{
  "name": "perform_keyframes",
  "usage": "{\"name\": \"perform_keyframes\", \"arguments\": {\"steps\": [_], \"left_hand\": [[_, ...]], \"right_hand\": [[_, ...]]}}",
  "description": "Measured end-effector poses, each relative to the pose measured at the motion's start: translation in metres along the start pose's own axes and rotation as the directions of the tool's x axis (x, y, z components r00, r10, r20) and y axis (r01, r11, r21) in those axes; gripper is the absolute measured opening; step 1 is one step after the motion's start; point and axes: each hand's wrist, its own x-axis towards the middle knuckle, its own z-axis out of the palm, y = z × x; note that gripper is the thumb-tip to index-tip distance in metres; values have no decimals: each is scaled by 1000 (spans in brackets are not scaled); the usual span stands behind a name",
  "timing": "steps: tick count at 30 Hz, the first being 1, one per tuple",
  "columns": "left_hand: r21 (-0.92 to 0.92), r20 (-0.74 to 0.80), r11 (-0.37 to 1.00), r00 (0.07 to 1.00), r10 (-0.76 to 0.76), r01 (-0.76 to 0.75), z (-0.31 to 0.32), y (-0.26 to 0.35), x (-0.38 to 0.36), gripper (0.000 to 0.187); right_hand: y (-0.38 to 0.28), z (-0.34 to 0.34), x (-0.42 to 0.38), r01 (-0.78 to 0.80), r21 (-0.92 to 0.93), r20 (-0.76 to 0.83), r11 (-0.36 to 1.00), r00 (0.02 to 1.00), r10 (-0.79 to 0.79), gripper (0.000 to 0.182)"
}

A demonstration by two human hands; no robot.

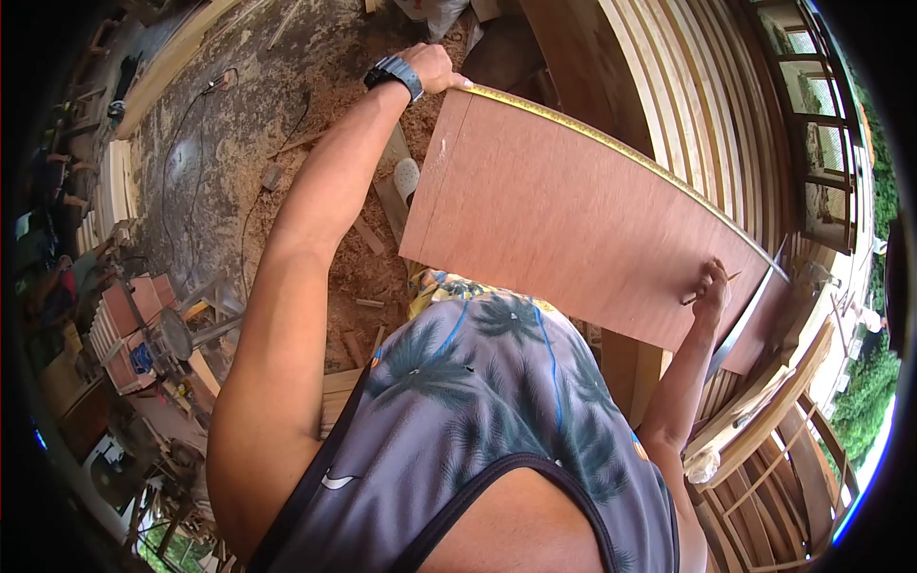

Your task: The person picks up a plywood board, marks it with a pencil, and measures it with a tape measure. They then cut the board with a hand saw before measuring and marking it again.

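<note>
A reddish plywood board (564, 210) lies in front of me, with a thin line across it near its left end. Along its far edge stretches a yellow tape measure (611, 143). My left hand (430, 69), wearing a watch on the wrist, is closed at the far left corner, pinching the tape's end there. Over the board's right part, my right hand (709, 288) is closed around a thin pencil (734, 276). A shiny metal strip (745, 325), whose kind I cannot make out, crosses the board's right end just beyond that hand.
Long stacked timber boards (707, 105) stand beyond the plywood. More wood pieces (774, 468) lie at the lower right. Sawdust and offcuts cover the floor (229, 124), where a cord (170, 158) runs. Workshop clutter (143, 334) fills the left side.
</note>
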Motion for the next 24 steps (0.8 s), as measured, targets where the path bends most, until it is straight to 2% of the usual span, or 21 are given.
{"name": "perform_keyframes", "arguments": {"steps": [4, 9, 24], "left_hand": [[-10, 31, 1000, 999, -14, 15, -10, 7, -9, 59], [-109, -16, 993, 999, -51, 49, -10, 7, -14, 58], [-27, -35, 996, 996, -84, 83, -11, 10, -14, 60]], "right_hand": [[0, 1, -1, -13, -17, -11, 1000, 1000, 12, 41], [1, -1, 1, -8, 0, -5, 1000, 1000, 8, 41], [1, 1, 0, -16, 11, -20, 1000, 1000, 17, 41]]}}
